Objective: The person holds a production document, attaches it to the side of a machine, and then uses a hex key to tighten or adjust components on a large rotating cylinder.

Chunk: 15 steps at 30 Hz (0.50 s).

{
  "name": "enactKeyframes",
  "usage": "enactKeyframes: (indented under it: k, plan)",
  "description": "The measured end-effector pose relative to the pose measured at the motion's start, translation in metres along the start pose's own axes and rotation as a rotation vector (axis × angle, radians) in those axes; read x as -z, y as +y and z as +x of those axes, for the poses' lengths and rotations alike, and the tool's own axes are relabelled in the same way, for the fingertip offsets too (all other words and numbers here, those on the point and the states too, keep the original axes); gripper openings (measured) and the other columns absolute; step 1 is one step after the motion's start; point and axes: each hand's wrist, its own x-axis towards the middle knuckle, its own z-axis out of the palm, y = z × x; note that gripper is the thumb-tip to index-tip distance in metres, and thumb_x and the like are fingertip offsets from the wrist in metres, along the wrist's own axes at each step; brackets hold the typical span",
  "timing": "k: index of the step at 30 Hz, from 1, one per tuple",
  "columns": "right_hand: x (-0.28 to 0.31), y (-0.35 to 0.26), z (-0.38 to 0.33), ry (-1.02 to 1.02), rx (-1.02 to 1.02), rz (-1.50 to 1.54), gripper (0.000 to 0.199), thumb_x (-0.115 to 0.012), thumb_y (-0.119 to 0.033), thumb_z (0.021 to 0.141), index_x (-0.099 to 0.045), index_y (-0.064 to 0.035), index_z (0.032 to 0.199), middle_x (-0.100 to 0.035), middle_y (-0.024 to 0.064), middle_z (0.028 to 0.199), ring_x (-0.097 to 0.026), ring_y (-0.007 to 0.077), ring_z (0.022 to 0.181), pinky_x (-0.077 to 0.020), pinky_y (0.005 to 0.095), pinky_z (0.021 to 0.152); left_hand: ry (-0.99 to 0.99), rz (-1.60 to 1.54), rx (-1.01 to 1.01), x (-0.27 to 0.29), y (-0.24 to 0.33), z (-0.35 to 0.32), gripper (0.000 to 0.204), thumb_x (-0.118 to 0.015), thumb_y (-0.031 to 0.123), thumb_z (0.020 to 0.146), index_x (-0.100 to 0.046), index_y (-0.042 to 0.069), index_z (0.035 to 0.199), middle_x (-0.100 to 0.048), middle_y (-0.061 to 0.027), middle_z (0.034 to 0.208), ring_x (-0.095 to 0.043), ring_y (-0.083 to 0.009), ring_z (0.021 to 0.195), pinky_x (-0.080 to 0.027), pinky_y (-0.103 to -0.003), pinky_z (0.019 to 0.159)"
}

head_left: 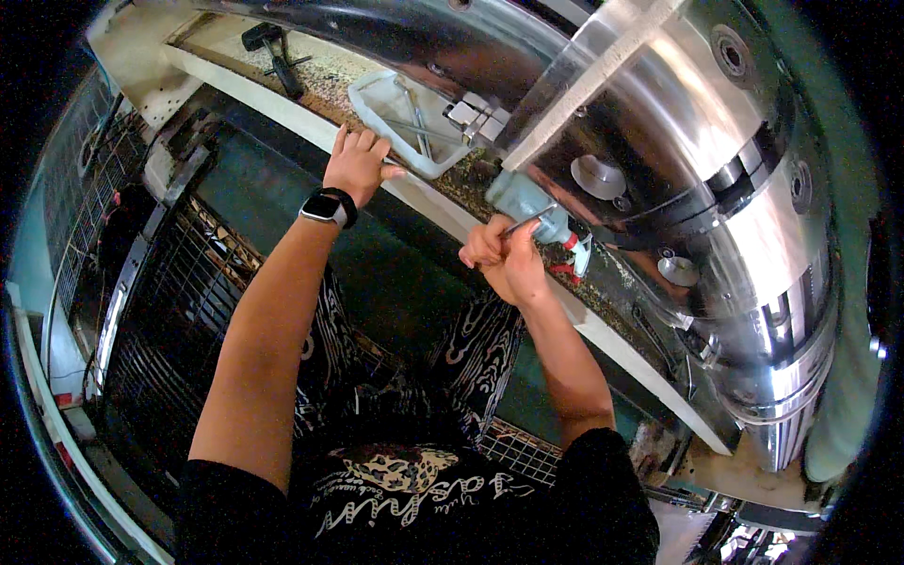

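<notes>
My right hand (504,259) grips a thin bent metal key (530,222) whose tip points into a pale green block (527,200) mounted under a big polished steel cylinder (716,179). My left hand (356,165), a black watch on its wrist, rests with fingers spread on the white ledge (414,193) of the machine, beside a white plastic tray (400,113) holding a few metal tools.
A black hammer (273,52) lies on the chip-covered shelf at the far left. A small red-and-white part (574,254) hangs by the green block. Dark wire-mesh guards (179,311) stand at my left, and my patterned trousers fill the lower middle.
</notes>
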Motion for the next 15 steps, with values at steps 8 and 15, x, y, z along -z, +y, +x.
enactKeyframes:
  k: [8,15]
  plan:
    - [-0.006,-0.002,0.011,0.024,-0.051,-0.004,0.063,-0.014,-0.068,0.084,-0.030,-0.0103,0.064,-0.024,0.0002,0.059,-0.024,0.0149,0.057,-0.0302,0.0321,0.062,0.086,-0.021,-0.010,0.005,-0.016,0.004,0.041,-0.061,0.044,0.073,-0.056,0.009,0.095,-0.051,-0.0084,0.094,-0.049,-0.0286,0.096,-0.027,-0.051,0.101]
    - [-0.014,-0.006,0.018,0.049,-0.050,-0.023,0.064,-0.013,-0.068,0.084,-0.029,-0.0095,0.063,-0.025,0.0013,0.058,-0.025,0.0165,0.057,-0.0309,0.0330,0.062,0.018,-0.015,-0.005,0.008,-0.025,0.011,0.041,-0.061,0.043,0.074,-0.055,0.009,0.097,-0.051,-0.0082,0.097,-0.048,-0.0283,0.099,-0.023,-0.053,0.103]
